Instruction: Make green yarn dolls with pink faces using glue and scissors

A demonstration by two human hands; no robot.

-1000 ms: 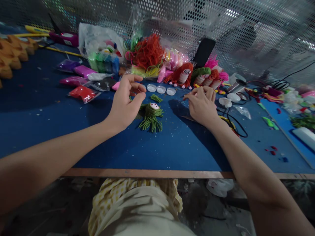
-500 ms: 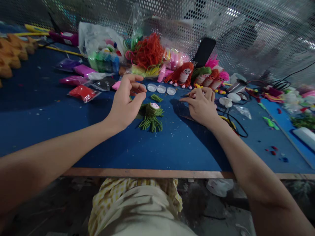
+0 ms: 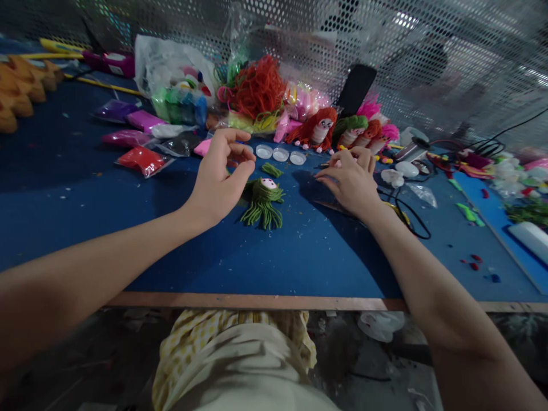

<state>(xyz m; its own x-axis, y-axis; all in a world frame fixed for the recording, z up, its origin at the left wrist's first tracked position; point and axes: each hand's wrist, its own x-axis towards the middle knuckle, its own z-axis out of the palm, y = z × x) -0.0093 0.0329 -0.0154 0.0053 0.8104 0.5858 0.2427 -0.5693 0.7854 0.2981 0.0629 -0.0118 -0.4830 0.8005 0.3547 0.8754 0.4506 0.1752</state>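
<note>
My left hand (image 3: 222, 177) hovers with curled, parted fingers just left of a doll head (image 3: 263, 200) with green yarn hair and a pale spotted face, lying on the blue table. Nothing shows between its fingers. A short green yarn bundle (image 3: 272, 169) lies behind the head. To the right, my right hand (image 3: 351, 180) rests low over the table, its fingers bent down around small pinkish pieces; whether it grips them is hidden. Three small clear dishes (image 3: 281, 154) stand in a row behind, between the hands.
Finished dolls (image 3: 321, 128), red yarn (image 3: 259, 88) and a black phone (image 3: 357, 88) line the back. Colored clay packets (image 3: 143, 161) lie left. Black cable (image 3: 417, 228) and a white egg shape (image 3: 407, 169) are right. The wooden table edge (image 3: 257, 301) runs in front.
My right hand has shifted slightly and its fingers have drawn in a little. My left hand and the green-haired head look nearly unchanged.
</note>
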